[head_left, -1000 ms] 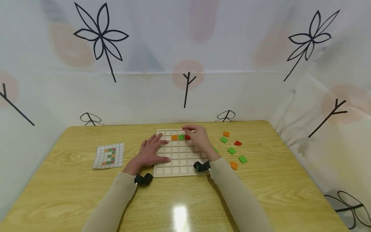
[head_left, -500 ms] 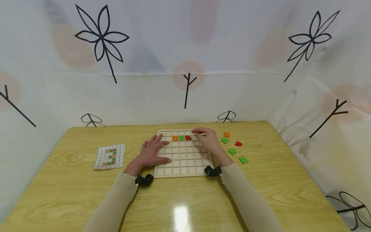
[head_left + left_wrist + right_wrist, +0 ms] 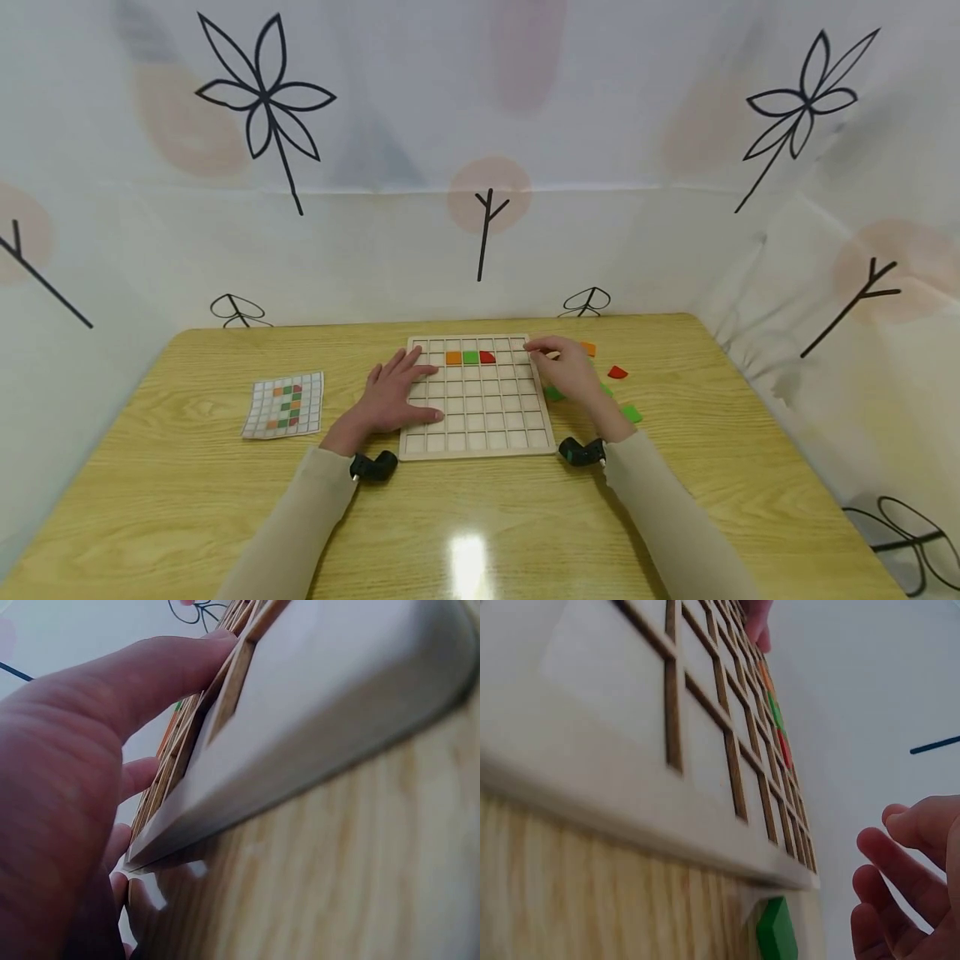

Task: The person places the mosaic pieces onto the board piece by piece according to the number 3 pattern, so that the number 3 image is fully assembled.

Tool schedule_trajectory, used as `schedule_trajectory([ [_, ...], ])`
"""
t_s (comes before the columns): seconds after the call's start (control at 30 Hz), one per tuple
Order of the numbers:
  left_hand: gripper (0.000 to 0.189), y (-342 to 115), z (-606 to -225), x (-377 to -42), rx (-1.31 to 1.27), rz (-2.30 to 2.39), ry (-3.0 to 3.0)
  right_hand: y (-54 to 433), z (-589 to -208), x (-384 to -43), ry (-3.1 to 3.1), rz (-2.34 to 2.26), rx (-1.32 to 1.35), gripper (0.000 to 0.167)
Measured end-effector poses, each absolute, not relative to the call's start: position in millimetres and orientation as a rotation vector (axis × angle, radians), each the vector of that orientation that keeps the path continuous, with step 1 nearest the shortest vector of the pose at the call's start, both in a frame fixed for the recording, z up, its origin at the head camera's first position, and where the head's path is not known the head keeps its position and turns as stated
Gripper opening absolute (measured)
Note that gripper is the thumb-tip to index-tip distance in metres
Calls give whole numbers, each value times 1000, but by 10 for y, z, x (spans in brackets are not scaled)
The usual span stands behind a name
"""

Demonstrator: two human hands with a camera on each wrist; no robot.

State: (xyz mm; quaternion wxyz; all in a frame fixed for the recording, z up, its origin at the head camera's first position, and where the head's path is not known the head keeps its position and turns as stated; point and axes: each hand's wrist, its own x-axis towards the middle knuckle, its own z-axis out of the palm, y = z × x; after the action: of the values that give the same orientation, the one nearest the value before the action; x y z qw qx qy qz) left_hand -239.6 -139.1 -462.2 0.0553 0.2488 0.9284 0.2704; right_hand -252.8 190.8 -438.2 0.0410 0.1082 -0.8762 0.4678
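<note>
A wooden grid board [image 3: 480, 392] lies at the middle of the table. In its second row from the far edge sit an orange tile [image 3: 453, 357], a green tile [image 3: 471, 357] and a red tile with a rounded corner [image 3: 487, 357]. My left hand [image 3: 386, 402] rests on the board's left side with fingers spread, the thumb over its frame in the left wrist view. Past the board's far right corner hovers my right hand [image 3: 570, 371], its fingers loosely bent with nothing seen between them in the right wrist view. It partly covers some loose tiles.
Right of the board lie loose tiles: a red one [image 3: 617, 372], an orange one [image 3: 590, 348] and several green ones, such as the green tile [image 3: 632, 413]. A paper card [image 3: 283, 405] with a coloured grid pattern lies to the left. A patterned cloth [image 3: 480, 125] hangs behind the table.
My right hand has moved rightwards from the red tile on the board, past the far right corner to the loose tiles. The tile row stays in place, and my left hand keeps its place.
</note>
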Motion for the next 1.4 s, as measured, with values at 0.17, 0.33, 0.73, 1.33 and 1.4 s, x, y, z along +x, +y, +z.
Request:
schedule_trajectory([
  [0.17, 76, -1395, -4619, -2395, 760, 828, 2818, 2048, -4395, -2463, -2717, 1352, 346, 23],
  [0.33, 77, -1403, -4611, -2397, 767, 829, 2818, 2154, -4429, -2407, -2733, 1261, 410, 19],
  [0.73, 76, -1405, -4634, -2406, 774, 808, 2834, 2312, -4448, -2267, -2884, 1235, 507, 17],
  [1.33, 75, -1390, -4598, -2380, 770, 838, 2826, 2450, -4436, -2207, -2948, 1098, 596, 24],
  [1.4, 75, -1389, -4604, -2387, 770, 836, 2827, 2445, -4435, -2211, -2951, 1091, 594, 24],
])
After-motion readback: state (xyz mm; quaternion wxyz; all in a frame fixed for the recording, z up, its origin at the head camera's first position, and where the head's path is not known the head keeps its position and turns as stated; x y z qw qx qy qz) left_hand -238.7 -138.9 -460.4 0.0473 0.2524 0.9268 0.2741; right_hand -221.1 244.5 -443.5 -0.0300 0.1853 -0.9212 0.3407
